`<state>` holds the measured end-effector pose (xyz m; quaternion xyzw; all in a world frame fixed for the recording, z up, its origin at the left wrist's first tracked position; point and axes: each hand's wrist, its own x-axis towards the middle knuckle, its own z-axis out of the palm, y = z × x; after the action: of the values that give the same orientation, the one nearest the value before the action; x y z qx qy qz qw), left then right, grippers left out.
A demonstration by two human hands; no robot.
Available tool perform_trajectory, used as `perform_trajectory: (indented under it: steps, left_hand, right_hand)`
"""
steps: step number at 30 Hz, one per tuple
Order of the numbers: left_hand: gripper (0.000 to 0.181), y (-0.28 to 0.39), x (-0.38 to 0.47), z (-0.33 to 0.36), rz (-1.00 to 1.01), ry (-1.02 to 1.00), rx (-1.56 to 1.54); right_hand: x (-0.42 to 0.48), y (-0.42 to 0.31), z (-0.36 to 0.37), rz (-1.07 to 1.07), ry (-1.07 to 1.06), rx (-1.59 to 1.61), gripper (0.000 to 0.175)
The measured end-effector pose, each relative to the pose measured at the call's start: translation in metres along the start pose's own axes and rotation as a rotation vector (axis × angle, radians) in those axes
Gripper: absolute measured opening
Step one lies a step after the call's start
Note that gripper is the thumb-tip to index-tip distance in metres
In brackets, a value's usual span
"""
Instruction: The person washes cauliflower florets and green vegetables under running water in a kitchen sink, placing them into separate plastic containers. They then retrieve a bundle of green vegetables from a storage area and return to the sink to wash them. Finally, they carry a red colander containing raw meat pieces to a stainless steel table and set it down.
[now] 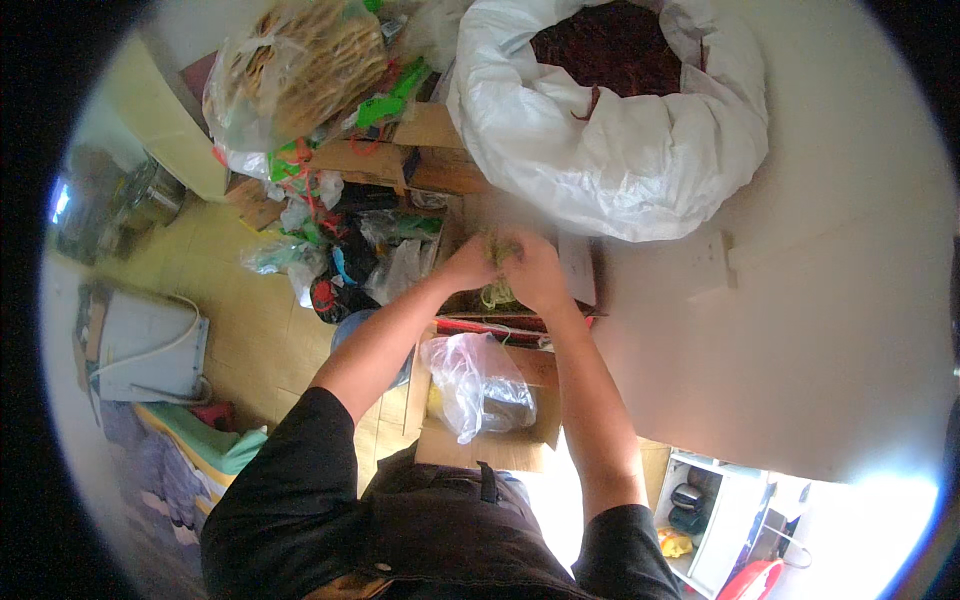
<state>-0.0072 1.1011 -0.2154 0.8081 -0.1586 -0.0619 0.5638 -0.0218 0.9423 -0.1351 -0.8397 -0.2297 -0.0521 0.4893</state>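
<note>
My left hand [474, 264] and my right hand [537, 276] meet in front of me, both arms stretched forward. Between their fingers is a small tangle of yellow-green strands [497, 294], which looks like string or plant fibre; blur hides its exact kind. A thin pale strand trails below it. Under the hands lies an open cardboard box, mostly hidden by them. Nearer my body, a clear plastic bag [469, 382] sits in the mouth of another open cardboard box [484, 448]. What lies beneath the bag is largely covered.
A large white woven sack [600, 165] with dark reddish-brown contents [607, 49] stands ahead right, by the wall [810, 315]. Ahead left, a clear bag of tan pieces [300, 75] rests above cluttered plastic bags [401, 270]. A white bin-like container [146, 345] stands left; a white shelf [694, 510] is behind right.
</note>
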Motion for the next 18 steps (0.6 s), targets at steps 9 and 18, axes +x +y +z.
perform_trajectory:
  steps: [9, 18]
  left_hand:
    - [0.005, 0.044, -0.002, -0.033, 0.092, 0.112, -0.086]
    - [0.008, 0.111, -0.007, -0.061, 0.238, 0.398, -0.069]
  right_hand:
    - [-0.030, 0.108, 0.041, 0.321, -0.324, -0.258, 0.043]
    - [-0.006, 0.105, 0.057, 0.585, -0.463, -0.549, 0.041]
